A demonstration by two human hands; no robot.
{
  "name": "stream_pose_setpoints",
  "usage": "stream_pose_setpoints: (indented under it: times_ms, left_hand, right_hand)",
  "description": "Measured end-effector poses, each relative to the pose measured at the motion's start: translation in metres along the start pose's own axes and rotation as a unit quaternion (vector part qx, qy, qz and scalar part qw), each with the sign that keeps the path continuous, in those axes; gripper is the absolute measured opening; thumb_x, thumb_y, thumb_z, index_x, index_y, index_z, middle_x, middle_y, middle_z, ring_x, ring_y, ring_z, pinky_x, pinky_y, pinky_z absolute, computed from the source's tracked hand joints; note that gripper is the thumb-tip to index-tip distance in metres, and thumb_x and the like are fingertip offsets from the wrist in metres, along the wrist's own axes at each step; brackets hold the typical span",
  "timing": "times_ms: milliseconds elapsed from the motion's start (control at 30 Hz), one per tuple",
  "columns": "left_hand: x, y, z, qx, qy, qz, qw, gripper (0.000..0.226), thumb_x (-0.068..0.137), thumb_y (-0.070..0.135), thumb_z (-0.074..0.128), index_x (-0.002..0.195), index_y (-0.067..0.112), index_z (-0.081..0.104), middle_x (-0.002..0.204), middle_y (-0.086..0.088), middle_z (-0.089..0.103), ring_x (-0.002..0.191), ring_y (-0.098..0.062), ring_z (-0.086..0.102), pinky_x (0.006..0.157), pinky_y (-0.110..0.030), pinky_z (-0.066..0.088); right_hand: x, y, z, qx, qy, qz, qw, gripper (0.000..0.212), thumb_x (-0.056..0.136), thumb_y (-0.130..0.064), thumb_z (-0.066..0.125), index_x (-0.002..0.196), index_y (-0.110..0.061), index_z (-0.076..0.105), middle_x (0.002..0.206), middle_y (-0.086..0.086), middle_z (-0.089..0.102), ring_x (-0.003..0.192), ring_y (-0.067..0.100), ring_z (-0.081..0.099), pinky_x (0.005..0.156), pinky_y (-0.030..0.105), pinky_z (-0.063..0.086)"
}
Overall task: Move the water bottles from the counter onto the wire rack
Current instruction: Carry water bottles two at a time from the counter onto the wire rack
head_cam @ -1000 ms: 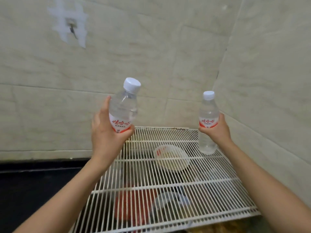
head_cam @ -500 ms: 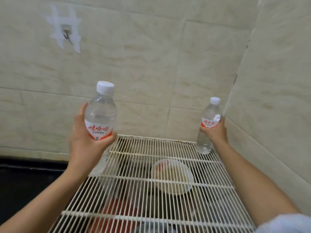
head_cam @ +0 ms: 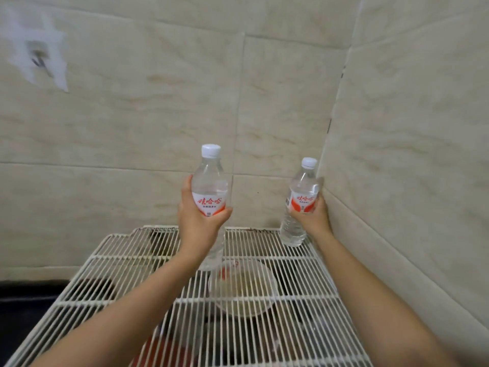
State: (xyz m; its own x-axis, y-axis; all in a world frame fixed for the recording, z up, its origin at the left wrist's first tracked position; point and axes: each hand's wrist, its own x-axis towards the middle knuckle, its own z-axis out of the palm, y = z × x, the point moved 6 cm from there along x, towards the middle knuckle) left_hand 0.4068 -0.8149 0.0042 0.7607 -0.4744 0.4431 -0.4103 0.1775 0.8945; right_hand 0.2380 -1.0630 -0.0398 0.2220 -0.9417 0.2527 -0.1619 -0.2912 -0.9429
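While left grip (head_cam: 197, 221) clasps bottle one (head_cam: 209, 181), right grip (head_cam: 313, 219) clasps bottle two (head_cam: 303, 184), over one wire rack (head_cam: 105, 274).

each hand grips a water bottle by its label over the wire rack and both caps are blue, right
Not quite. The head view shows white caps, not blue: see the left cap and right cap. The rest holds: the left hand grips the left bottle and the right hand the right bottle by their labels, over the wire rack.
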Motion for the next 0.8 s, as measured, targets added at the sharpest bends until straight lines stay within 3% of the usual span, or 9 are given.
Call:
stream_pose_setpoints:
  times_ms: [67,133,233,400,500,633,800]
  left_hand:
    - [0.007,-0.007,0.025,-0.011,-0.007,-0.024,1.000,0.096,0.057,0.025,0.079,0.134,0.033,0.022,0.117,-0.010,0.050,0.104,-0.028,0.055,0.091,-0.050,0.049]
    - [0.012,-0.011,0.056,-0.012,-0.024,-0.031,0.999,0.098,0.055,0.029,0.078,0.134,0.035,0.020,0.120,-0.011,0.048,0.109,-0.031,0.051,0.093,-0.051,0.047]
    - [0.012,-0.014,0.099,-0.003,-0.054,-0.032,0.998,0.099,0.059,0.025,0.081,0.137,0.035,0.019,0.126,-0.012,0.046,0.118,-0.031,0.046,0.097,-0.050,0.044]
    - [0.015,-0.025,0.141,0.002,-0.060,-0.037,0.997,0.099,0.063,0.024,0.080,0.141,0.029,0.019,0.129,-0.012,0.041,0.123,-0.028,0.040,0.099,-0.040,0.037]
    - [0.022,-0.035,0.151,-0.006,-0.065,-0.033,0.997,0.099,0.065,0.020,0.078,0.142,0.029,0.017,0.135,-0.011,0.036,0.127,-0.026,0.035,0.095,-0.032,0.032]
    - [0.027,-0.045,0.155,-0.017,-0.076,-0.026,0.997,0.099,0.067,0.020,0.077,0.142,0.030,0.013,0.139,-0.010,0.031,0.128,-0.025,0.034,0.100,-0.039,0.034]
    - [0.029,-0.050,0.153,-0.019,-0.132,-0.031,0.991,0.096,0.071,0.027,0.073,0.141,0.036,0.008,0.141,-0.007,0.027,0.131,-0.027,0.033,0.107,-0.050,0.034]
  right_hand:
    - [-0.047,-0.020,0.000,0.002,0.032,0.060,0.998,0.100,0.053,-0.048,0.077,0.138,-0.020,0.031,0.133,0.008,0.052,0.119,0.028,0.053,0.100,0.046,0.044]
    - [-0.087,-0.025,0.004,0.016,0.042,0.119,0.992,0.077,0.077,-0.039,0.067,0.140,-0.014,0.029,0.138,0.012,0.046,0.124,0.031,0.047,0.100,0.043,0.040]
    - [-0.122,-0.014,0.002,-0.033,0.038,0.084,0.995,0.056,0.084,-0.022,0.061,0.133,-0.013,0.037,0.134,0.012,0.050,0.122,0.028,0.048,0.102,0.041,0.039]
    - [-0.129,0.018,-0.017,-0.266,0.000,0.116,0.957,0.063,0.089,-0.033,0.051,0.142,-0.012,0.024,0.148,0.010,0.034,0.137,0.026,0.029,0.110,0.035,0.026]
    - [-0.126,0.033,-0.014,-0.328,-0.045,0.135,0.934,0.063,0.089,-0.040,0.047,0.142,-0.016,0.022,0.149,0.006,0.030,0.138,0.024,0.026,0.112,0.035,0.023]
    - [-0.118,0.035,-0.014,-0.358,-0.056,0.139,0.922,0.058,0.089,-0.041,0.044,0.140,-0.020,0.025,0.148,0.005,0.030,0.137,0.024,0.024,0.111,0.037,0.022]
    - [-0.120,0.029,-0.011,-0.476,-0.103,0.079,0.870,0.047,0.091,-0.041,0.040,0.129,-0.014,0.038,0.138,0.010,0.040,0.128,0.028,0.034,0.104,0.038,0.031]
